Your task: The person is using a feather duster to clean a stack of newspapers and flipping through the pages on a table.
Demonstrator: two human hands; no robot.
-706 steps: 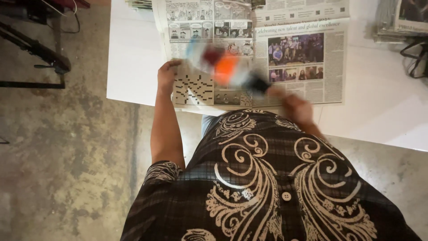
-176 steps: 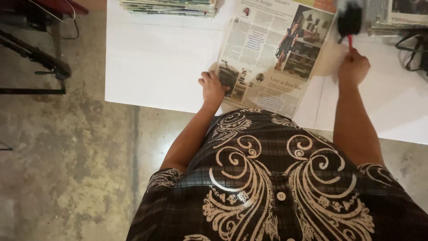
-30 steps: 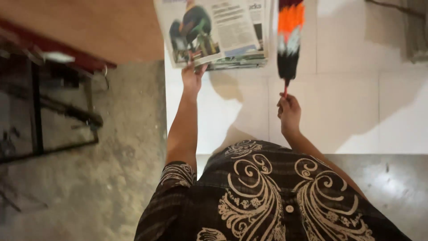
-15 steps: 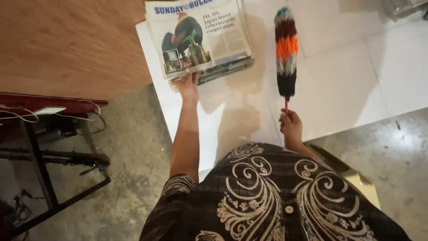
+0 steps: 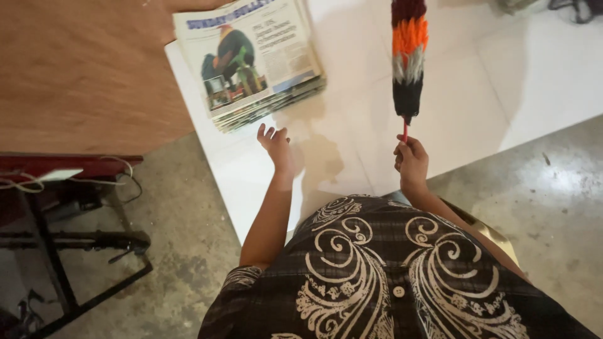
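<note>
My right hand (image 5: 411, 162) grips the thin red handle of a feather duster (image 5: 408, 59) with black, white, orange and dark red bands, held upright over the white table (image 5: 477, 94). My left hand (image 5: 274, 141) hovers with fingers spread just below a stack of folded newspapers (image 5: 254, 59), not touching it. The stack lies at the table's far left corner, a colour photo on its top page.
A brown wooden panel (image 5: 81, 69) borders the table on the left. A black metal frame with red top and cables (image 5: 69, 213) stands on the concrete floor (image 5: 553, 207) at lower left. Dark objects sit at the table's far right edge.
My left hand has come off the newspaper stack and drawn back toward me with fingers spread. The duster stays upright in my right hand. The view has shifted slightly.
</note>
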